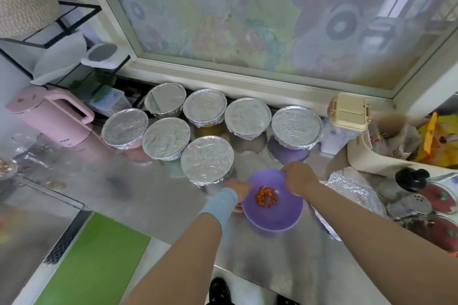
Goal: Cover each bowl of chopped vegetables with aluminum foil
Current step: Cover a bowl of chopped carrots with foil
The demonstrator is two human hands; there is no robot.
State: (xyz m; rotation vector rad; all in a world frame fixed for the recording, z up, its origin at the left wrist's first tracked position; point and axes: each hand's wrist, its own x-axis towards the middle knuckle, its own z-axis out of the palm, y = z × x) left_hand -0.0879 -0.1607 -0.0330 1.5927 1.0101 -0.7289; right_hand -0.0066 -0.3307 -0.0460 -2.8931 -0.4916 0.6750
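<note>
The open bowl, purple, stands on the steel desk near its front edge, directly below the camera. It holds a small heap of orange cubes at its centre and has no foil on it.

The left grip clasps the bowl's left rim, with one finger showing under the wall. A pale blue band wraps that wrist. The right grip is curled over the far right rim and holds it.

Seven covered bowls stand behind the open bowl, each sealed with foil crimped below the rim. The nearest one is just beside the left grip.

A loose foil sheet lies flat on the desk to the right of the open bowl, partly under the right forearm.

A pink kettle stands at far left. It carries a small dark mark near its base, too small to read.
</note>
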